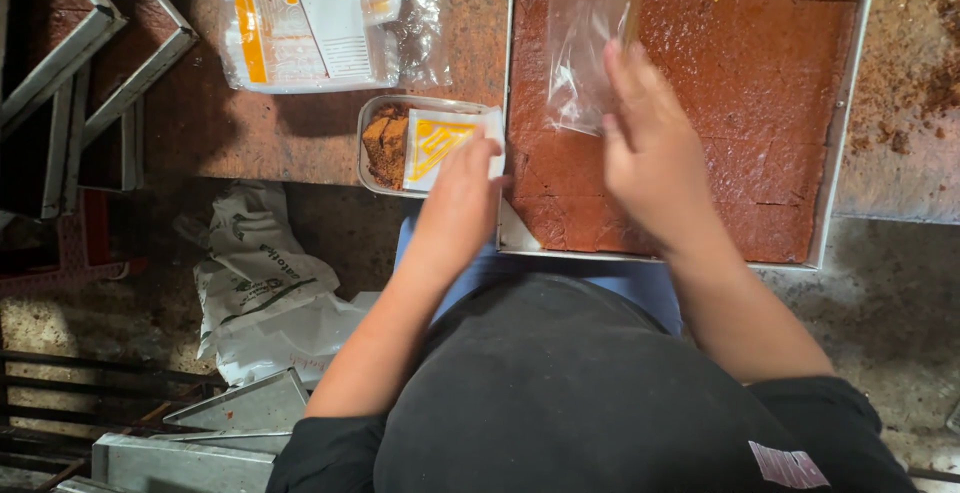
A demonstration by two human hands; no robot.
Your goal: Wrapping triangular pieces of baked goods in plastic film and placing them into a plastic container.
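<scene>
Hands first: my right hand (650, 148) has a clear plastic bag (590, 38) pinched by its lower edge, fingers spread flat, and the bag hangs up over the big tray (845, 153) of reddish-brown slab (760, 63). My left hand (462, 193) is down on a small yellow-and-white paper label (440, 143), fingertips on its corner; I can't tell if I've really got it pinched or I'm just touching it.

That bag looks thin, floppy and super light, so I'd guess it clings, folds on itself and slips if you grab it mid-sheet. Best hold is probably right at the open edge, thumb against fingers. The label is a light, flat paper thing that should bend easily, so a corner or an edge seems like the place to lift it.

It's lying half over a small oval metal tin (372, 143) with a couple of brown cut blocks (385, 148) in it, sitting just left of the big tray at the front of the counter (250, 123). The slab looks scored into squares and kinda crumbly, so I'd call it fragile.

Further back on the counter there's a pack of printed orange-and-white wrappers (300, 18). Empty metal frames (90, 43) sit off to the left, and crumpled white paper (265, 288) is down on the floor by my leg.
</scene>
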